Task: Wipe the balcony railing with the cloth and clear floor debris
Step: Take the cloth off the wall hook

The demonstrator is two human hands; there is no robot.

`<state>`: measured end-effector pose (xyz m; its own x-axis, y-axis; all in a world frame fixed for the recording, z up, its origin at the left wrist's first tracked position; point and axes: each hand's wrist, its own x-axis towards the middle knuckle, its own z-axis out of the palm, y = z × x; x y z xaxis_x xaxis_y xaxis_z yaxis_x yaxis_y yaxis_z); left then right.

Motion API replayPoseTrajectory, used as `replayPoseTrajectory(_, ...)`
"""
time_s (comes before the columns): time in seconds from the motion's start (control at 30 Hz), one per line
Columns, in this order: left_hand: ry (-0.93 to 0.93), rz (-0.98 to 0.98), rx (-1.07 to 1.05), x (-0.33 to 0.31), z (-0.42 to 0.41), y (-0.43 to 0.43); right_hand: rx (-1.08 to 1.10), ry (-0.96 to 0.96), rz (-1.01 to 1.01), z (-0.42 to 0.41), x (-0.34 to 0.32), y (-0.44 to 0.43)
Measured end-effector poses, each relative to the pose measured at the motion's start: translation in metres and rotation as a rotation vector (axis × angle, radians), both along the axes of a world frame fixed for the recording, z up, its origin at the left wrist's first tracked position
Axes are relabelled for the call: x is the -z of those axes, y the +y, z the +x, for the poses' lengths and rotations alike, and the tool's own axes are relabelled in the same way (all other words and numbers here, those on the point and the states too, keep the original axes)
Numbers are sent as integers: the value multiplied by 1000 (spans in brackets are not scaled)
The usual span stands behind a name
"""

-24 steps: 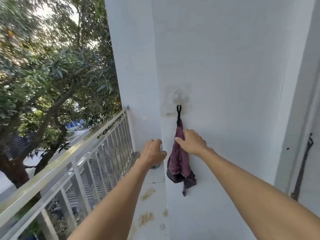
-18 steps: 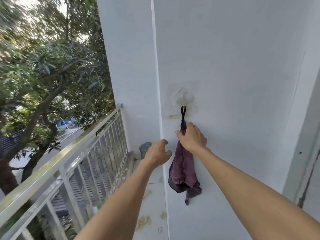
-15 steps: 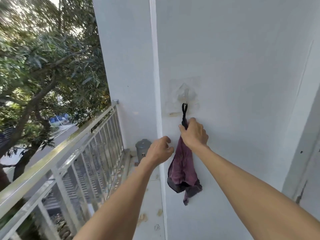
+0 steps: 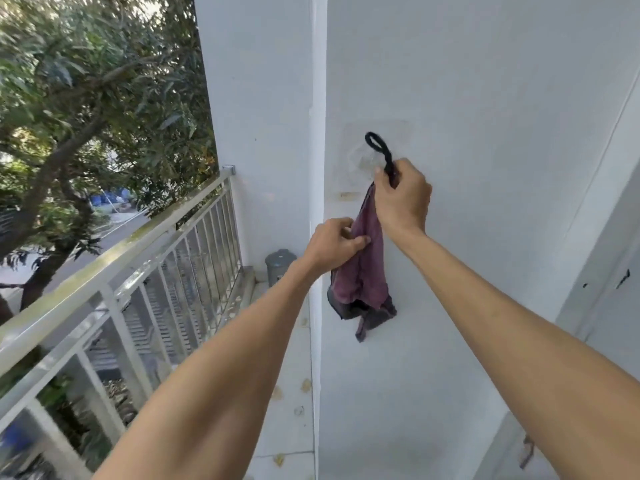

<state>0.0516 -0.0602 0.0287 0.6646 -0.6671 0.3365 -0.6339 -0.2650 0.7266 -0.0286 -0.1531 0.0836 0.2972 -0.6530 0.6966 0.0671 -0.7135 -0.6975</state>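
A purple cloth [image 4: 367, 271] with a dark hem and a black hanging loop [image 4: 379, 147] hangs against the white wall. My right hand [image 4: 403, 199] grips its top, and the loop sticks up free above my fist, in front of a clear stick-on hook [image 4: 367, 161]. My left hand [image 4: 334, 245] pinches the cloth's left edge lower down. The white metal balcony railing [image 4: 114, 258] runs along the left side. Yellowish bits of debris [image 4: 306, 385] lie on the pale floor below.
A small grey lidded bin [image 4: 278, 266] stands on the floor in the far corner by the railing's end. A white pillar edge [image 4: 317, 202] runs down the middle. A door frame [image 4: 602, 271] is at the right. Trees and a street lie beyond the railing.
My right hand slid up the cloth and lifted its loop off the hook. My left hand moved right and took hold of the cloth's edge.
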Motion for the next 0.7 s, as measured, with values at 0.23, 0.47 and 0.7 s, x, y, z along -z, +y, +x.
replayPoseTrajectory(0.23, 54, -70, -87, -1, -19, 37, -286, 134, 143, -10, 2, 20)
replayPoseTrajectory(0.47, 169, -56, -232, 48, -6, 96, -615, 485, 341, 1, 69, 70)
replayPoseTrajectory(0.7, 232, -36, -352, 81, 42, 148, -939, 767, 499, 41, 133, 100)
